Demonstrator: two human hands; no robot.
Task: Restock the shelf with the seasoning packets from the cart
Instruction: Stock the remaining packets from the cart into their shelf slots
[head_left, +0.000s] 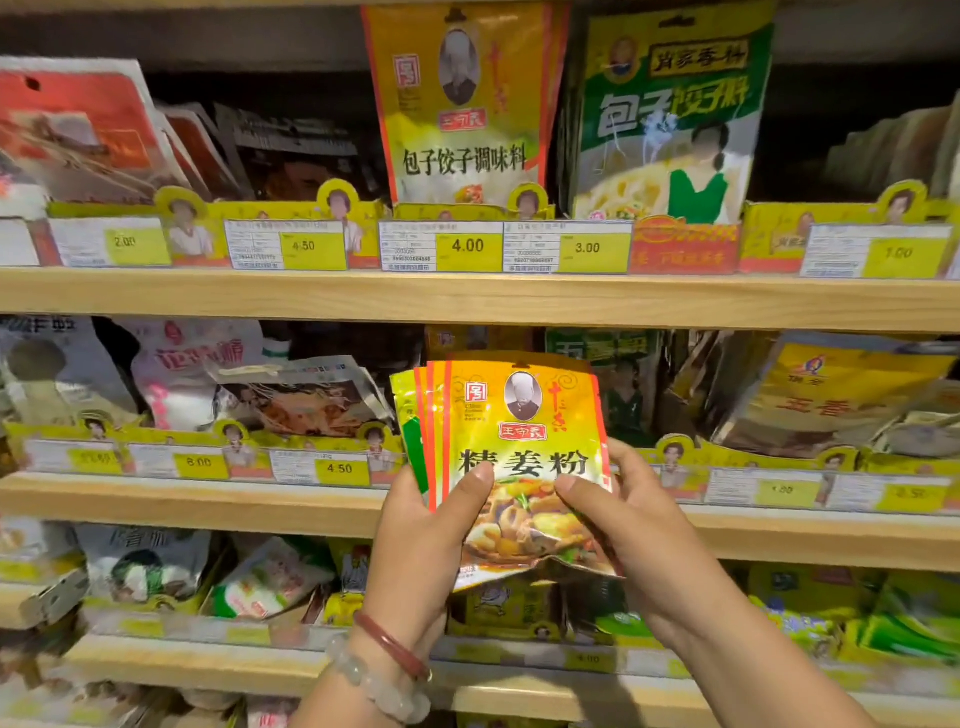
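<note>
Several wooden shelves (311, 299) fill my view, each fronted by a yellow cardboard rail carrying price tags. At far left on the top shelf, red and white packets (78, 124) lean back, above a tag reading 2.00 (124, 242). Further along come the 4.50 tag (303, 246) and the 4.00 tag (467, 245), the latter below a tall yellow dumpling seasoning pouch (462, 104).

My left hand (421, 545), with a red bangle (392, 647) and a pale bead bracelet (374, 686) on the wrist, grips a fanned stack of yellow ginger powder packets (519, 457) from the left, thumb pressed across the front. I hold the stack upright in front of the middle shelf, near its edge, not resting on it. My right hand (639, 519) pinches the stack's right side, thumb on the printed food picture, fingers curled behind.

Above right stands a green and white dumpling filling seasoning pouch (670, 119) over the 3.00 tag (587, 248). At far right on the middle shelf lie yellow five-spice packets (831, 389).
</note>
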